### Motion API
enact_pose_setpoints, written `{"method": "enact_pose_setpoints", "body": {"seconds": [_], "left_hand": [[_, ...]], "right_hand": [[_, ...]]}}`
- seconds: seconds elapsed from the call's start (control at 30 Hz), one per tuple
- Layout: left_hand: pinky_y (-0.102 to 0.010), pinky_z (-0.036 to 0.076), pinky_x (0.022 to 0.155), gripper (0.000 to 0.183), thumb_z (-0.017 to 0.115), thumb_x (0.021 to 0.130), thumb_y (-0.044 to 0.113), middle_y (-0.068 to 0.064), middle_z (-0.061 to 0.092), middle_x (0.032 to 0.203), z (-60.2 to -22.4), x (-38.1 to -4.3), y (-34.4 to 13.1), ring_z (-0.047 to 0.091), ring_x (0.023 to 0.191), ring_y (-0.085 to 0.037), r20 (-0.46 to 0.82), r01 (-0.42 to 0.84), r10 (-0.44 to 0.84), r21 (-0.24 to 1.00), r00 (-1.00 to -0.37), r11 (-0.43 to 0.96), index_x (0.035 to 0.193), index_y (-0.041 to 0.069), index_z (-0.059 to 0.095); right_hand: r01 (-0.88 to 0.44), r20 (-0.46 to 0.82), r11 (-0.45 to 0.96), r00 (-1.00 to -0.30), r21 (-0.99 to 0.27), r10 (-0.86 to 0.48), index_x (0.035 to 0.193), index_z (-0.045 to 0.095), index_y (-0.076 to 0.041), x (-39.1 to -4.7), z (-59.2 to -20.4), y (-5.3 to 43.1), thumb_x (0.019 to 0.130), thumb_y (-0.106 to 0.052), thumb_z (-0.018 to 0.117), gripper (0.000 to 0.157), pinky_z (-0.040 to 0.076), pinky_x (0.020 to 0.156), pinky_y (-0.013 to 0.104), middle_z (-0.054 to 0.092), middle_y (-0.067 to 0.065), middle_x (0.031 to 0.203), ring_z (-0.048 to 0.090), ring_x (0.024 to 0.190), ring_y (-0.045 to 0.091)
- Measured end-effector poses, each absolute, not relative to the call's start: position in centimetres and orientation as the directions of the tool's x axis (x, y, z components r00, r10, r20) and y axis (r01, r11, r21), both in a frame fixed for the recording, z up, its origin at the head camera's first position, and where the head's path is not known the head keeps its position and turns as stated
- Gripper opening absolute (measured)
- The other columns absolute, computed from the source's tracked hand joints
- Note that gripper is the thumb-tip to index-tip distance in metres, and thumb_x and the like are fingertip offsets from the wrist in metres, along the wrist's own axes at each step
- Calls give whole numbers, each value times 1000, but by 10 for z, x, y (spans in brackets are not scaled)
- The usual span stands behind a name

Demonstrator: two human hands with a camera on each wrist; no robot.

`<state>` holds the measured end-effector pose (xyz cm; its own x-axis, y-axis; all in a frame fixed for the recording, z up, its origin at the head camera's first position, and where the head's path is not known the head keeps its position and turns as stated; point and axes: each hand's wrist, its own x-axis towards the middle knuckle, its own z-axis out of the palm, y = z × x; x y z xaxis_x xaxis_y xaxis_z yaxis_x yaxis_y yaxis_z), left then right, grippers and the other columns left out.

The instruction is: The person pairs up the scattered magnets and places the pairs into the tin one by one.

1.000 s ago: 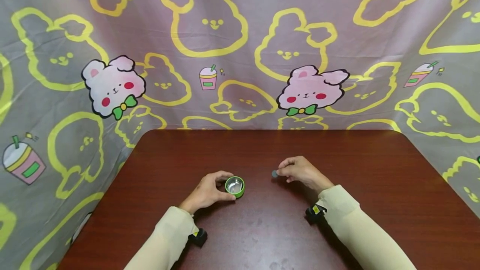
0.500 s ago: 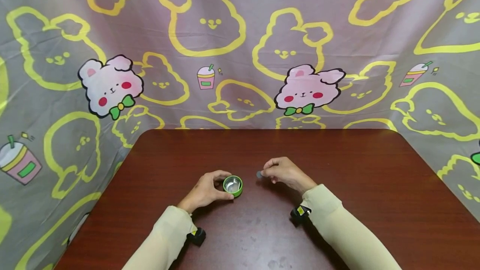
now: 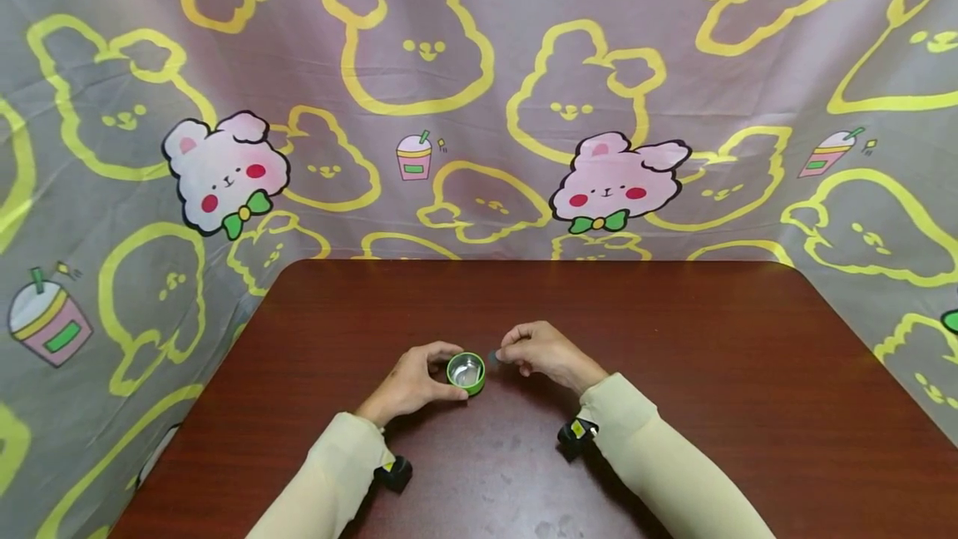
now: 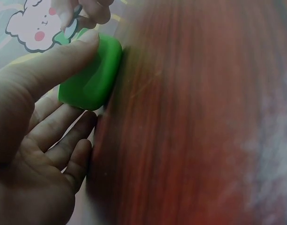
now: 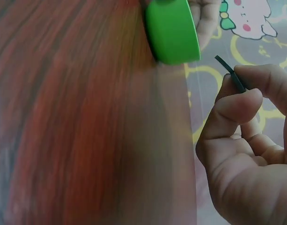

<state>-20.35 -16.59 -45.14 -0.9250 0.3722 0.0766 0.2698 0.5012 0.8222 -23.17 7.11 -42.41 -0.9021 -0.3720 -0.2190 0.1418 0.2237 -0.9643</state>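
Note:
A small round green bowl (image 3: 476, 387) with a shiny metal inside stands upright on the table. My left hand (image 3: 412, 377) holds it from the left, thumb on the near side and fingers on the far side. Just right of the bowl, my right hand (image 3: 550, 353) pinches a thin grey coin (image 3: 494, 357) between thumb and forefinger. In the right wrist view the coin (image 5: 223, 64) shows edge-on, apart from the bowl's green wall (image 5: 173, 33). From the left wrist, the coin (image 4: 71, 29) appears beyond the bowl (image 4: 94, 75). Something thin seems to lie inside the bowl, too small to make out.
The dark reddish-brown table (image 3: 674, 314) has rounded far corners. Behind it and along both sides hangs a grey-pink curtain (image 3: 464, 23) printed with yellow-outlined rabbits. A black camera (image 3: 394, 474) is strapped to my left wrist and another camera (image 3: 575, 437) to my right.
My right hand has moved left with the coin, from well right of the bowl to close beside its rim. My left hand and the bowl have stayed in place.

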Motion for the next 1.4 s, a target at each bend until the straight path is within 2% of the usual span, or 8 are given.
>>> {"method": "enact_pose_setpoints", "body": {"seconds": [0.57,0.83,1.07,1.4], "left_hand": [[-35,46,82,59,86,64,25,1,65,108,-451,-204,-167,60,95,-12,74,265,374,830,-924,491,117,14,61],[-34,47,81,57,85,66,26,1,65,109,-451,-203,-167,59,94,-12,60,254,378,834,-924,489,117,15,61],[-32,47,80,57,85,66,25,1,65,108,-450,-203,-166,60,94,-11,70,267,386,832,-920,487,117,14,61],[-30,48,79,59,85,66,24,-2,65,109,-450,-203,-166,60,94,-13,66,263,388,837,-919,479,118,12,61]], "right_hand": [[116,-203,231,-893,-966,-401,81,61,0,-229,-430,48,75,-3,70,12,40,47,24,55,2,66,46,51,12],[108,-192,220,-893,-969,-407,81,61,0,-228,-429,38,74,-2,70,11,40,46,24,53,1,60,45,48,11],[136,-197,175,-893,-975,-405,84,61,5,-228,-430,35,76,2,68,11,48,50,24,59,4,68,53,51,12],[171,-213,139,-893,-975,-396,87,61,6,-228,-427,37,80,2,65,9,53,56,29,54,5,62,54,55,14]]}}
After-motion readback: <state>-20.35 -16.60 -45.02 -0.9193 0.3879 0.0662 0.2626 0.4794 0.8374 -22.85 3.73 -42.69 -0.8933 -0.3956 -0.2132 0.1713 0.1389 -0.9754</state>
